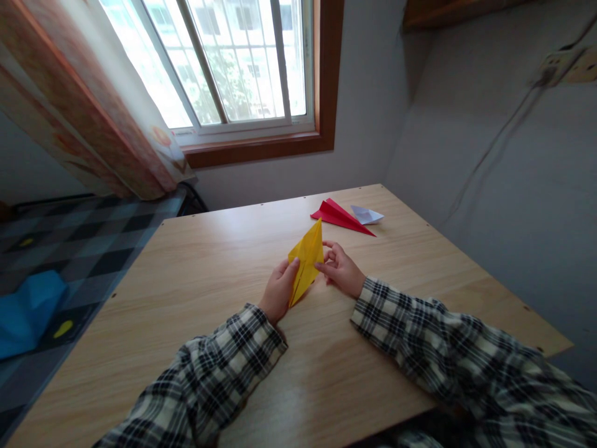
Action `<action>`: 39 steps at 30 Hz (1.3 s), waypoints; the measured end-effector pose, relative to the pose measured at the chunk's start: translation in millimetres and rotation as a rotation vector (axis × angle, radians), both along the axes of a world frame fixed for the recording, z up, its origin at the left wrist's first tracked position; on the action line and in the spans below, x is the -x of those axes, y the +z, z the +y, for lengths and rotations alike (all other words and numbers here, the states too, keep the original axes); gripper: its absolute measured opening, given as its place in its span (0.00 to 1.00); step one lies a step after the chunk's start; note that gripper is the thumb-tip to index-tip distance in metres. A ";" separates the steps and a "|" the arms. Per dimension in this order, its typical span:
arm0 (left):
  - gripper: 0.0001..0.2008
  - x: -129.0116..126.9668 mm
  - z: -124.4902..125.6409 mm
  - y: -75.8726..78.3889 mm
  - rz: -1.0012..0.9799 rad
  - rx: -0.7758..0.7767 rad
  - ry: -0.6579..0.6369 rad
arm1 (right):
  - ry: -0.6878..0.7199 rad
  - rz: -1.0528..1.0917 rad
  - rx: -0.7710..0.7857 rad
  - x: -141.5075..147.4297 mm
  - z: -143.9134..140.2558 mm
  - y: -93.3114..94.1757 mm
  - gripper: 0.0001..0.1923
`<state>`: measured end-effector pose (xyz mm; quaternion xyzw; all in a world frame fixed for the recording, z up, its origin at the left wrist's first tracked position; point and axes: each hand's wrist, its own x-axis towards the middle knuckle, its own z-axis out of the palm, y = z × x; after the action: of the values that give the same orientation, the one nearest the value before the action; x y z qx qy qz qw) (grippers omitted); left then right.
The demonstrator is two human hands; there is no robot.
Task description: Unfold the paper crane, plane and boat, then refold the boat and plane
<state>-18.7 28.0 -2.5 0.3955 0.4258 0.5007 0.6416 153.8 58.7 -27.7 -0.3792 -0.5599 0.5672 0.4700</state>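
Pinching folded yellow paper [306,251] mid-frame — long axis tilting toward upper right — the left hand [278,289] grips its left edge, the right hand [344,270] its right.

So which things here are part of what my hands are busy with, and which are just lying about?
In use:
yellow folded paper
left hand, gripping the paper
right hand, at its edge
table, beneath them

Lying about:
red folded paper, farther back
white folded paper, beside it
blue item, on the checked cloth
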 end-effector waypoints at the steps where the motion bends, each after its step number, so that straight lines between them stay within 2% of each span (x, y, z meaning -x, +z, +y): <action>1: 0.27 0.3 0.1 -0.5 0.005 0.000 -0.002 | 0.019 0.011 0.015 0.2 0.9 -0.1 0.35; 7: 0.26 1.8 0.5 -3.9 0.005 -0.039 -0.043 | 0.135 0.008 0.024 -0.7 1.6 5.0 0.24; 15: 0.21 0.4 -2.5 1.6 0.048 -0.143 -0.089 | 0.092 -0.006 0.021 -3.0 0.4 8.6 0.22; 17: 0.23 -0.3 -3.6 3.5 0.050 -0.156 -0.103 | 0.090 -0.006 0.027 -3.1 0.1 8.7 0.21; 22: 0.36 -0.2 -3.9 1.7 0.076 -0.157 -0.099 | 0.097 -0.012 0.023 -2.7 -0.9 10.1 0.21; 26: 0.40 0.8 -3.2 -0.5 0.097 -0.137 -0.082 | 0.108 0.000 0.003 -2.5 -1.0 10.0 0.19; 39: 0.28 1.1 -1.1 -3.1 0.186 -0.174 -0.011 | 0.136 -0.042 -0.027 -3.7 0.7 4.0 0.17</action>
<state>-19.8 26.9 -5.6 0.4965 0.4364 0.4933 0.5654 157.5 59.4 -23.7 -0.3455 -0.6018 0.5822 0.4237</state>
